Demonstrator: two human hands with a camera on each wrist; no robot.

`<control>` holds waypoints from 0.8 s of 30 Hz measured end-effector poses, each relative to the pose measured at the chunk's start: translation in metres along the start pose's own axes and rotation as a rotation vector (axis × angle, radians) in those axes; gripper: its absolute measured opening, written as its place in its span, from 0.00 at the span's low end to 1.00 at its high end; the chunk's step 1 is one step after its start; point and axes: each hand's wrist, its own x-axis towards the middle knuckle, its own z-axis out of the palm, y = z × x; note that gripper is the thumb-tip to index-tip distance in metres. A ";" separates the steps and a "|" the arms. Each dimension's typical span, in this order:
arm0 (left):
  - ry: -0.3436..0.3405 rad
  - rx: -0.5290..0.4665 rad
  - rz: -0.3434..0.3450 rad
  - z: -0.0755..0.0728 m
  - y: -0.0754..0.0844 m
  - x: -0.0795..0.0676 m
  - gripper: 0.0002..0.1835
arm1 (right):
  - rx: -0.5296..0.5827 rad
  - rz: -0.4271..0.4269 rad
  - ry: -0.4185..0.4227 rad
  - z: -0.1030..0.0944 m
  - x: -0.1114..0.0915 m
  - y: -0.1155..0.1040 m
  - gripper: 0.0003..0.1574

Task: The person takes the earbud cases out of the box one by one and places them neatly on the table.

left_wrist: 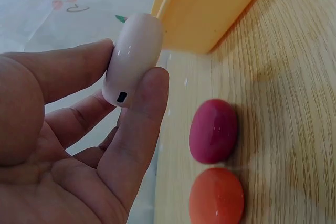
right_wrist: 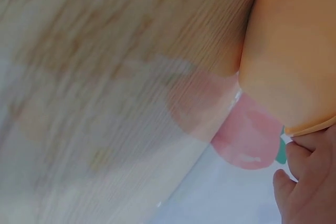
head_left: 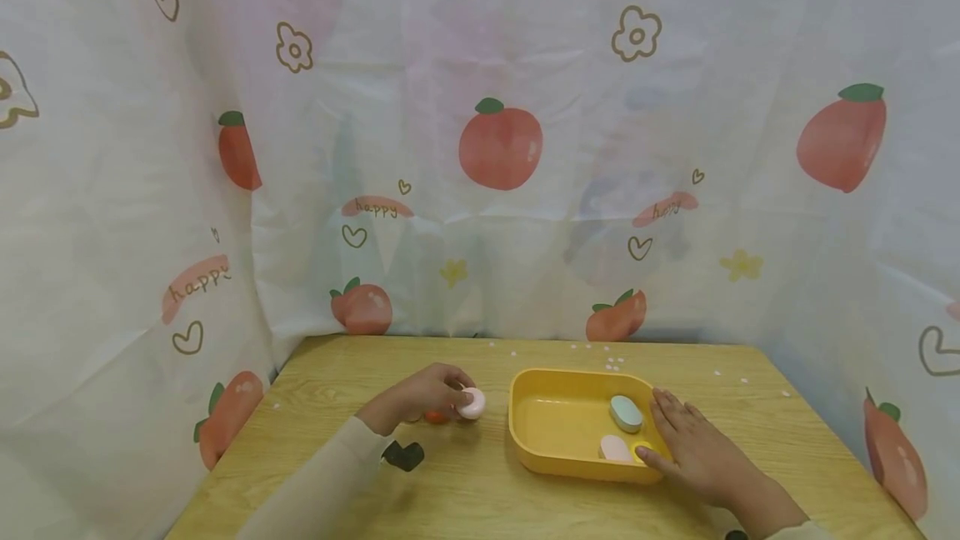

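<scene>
My left hand (head_left: 429, 394) pinches a glossy pale pink oval case (left_wrist: 137, 51) between thumb and fingers, with a small dark slot on its edge. It is held above the table, left of a yellow plastic basin (head_left: 558, 427). Below this hand, a magenta oval piece (left_wrist: 213, 131) and an orange oval piece (left_wrist: 216, 196) lie side by side on the wood. My right hand (head_left: 697, 452) rests on the basin's right rim, fingers extended and thumb over the inside. In the basin lie a pale green oval (head_left: 626, 413), a pale pink oval (head_left: 615, 447) and a yellow piece (head_left: 642, 450), partly covered by the thumb.
Small white bits (head_left: 611, 363) are scattered along the back of the wooden table (head_left: 465, 498). A white curtain (head_left: 502, 265) printed with fruit, hearts and flowers encloses the back and both sides. A dark device (head_left: 403, 456) shows at the left wrist.
</scene>
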 end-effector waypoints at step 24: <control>0.095 -0.028 -0.010 -0.052 -0.038 -0.025 0.16 | 0.014 -0.010 0.005 0.004 0.000 0.004 0.51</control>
